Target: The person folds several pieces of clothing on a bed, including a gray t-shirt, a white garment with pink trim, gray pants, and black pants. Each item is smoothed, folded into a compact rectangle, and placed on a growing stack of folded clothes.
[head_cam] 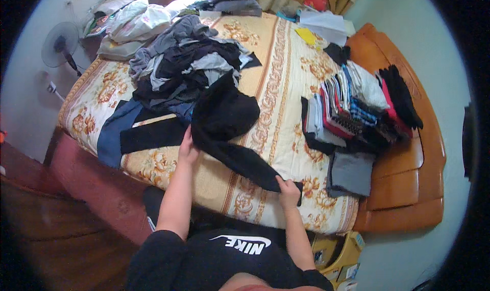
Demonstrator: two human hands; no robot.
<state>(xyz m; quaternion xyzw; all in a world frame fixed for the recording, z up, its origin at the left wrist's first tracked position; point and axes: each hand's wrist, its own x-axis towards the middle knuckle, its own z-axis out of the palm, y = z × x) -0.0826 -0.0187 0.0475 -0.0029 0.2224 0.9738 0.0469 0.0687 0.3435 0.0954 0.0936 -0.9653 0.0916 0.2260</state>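
A black garment (227, 111) with long sleeves or legs lies partly bunched on the bed, spread between my two hands. One long black section (245, 161) runs slantwise to the right; near its end, my right hand (289, 192) grips it between thumb and fingers. My left hand (188, 148) pinches the garment's edge near the middle. Left of that hand another flat black section (153, 135) is stretched out, partly over a blue piece of clothing (111, 136). I cannot tell whether this section belongs to the same garment.
Behind lies a heap of loose clothes (183, 61), with plastic bags (139, 23) beyond. Folded clothes (340, 103) stand in rows at the right, by the brown headboard (398, 187), with a folded grey garment (352, 172) nearer. A fan (61, 44) stands at the left.
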